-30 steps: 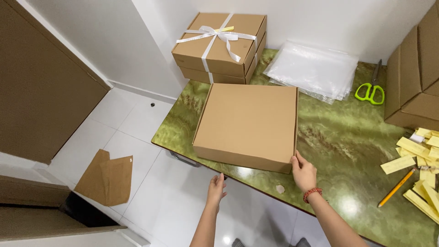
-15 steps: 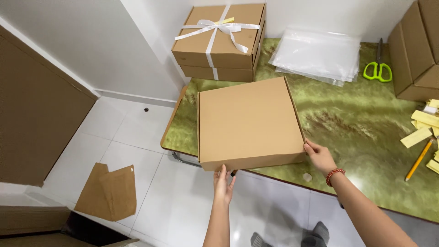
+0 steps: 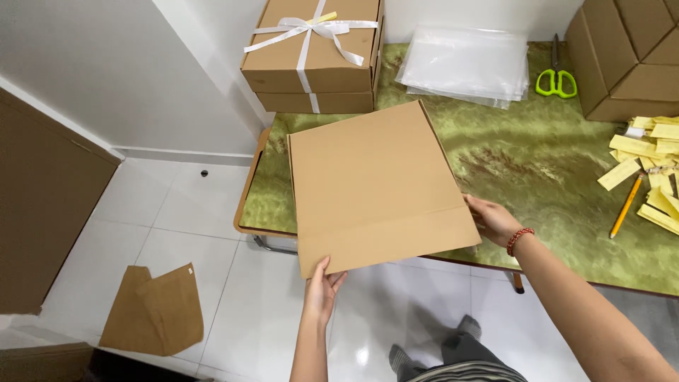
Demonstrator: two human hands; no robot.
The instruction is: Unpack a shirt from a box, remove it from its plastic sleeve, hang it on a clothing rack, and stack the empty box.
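Green marbled table (image 3: pixel 552 177), white tiled floor (image 3: pixel 177 219). Flat cardboard box (image 3: pixel 378 184) (judged light, stiff, crushable at edges) is gripped at its near corners: left hand (image 3: pixel 322 291) and right hand (image 3: pixel 491 219), both closed on it.

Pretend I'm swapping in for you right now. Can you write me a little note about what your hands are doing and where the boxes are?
Left hand: grips the near left corner of the flat cardboard box from below.
Right hand: steadies the box's right edge.
The box is closed and plain, tilted over the near edge of the green table.
Done: two boxes tied with white ribbon are stacked at the back left.
Left: this box has no ribbon.
Nearby: clear bags, green scissors, yellow slips, a pencil.
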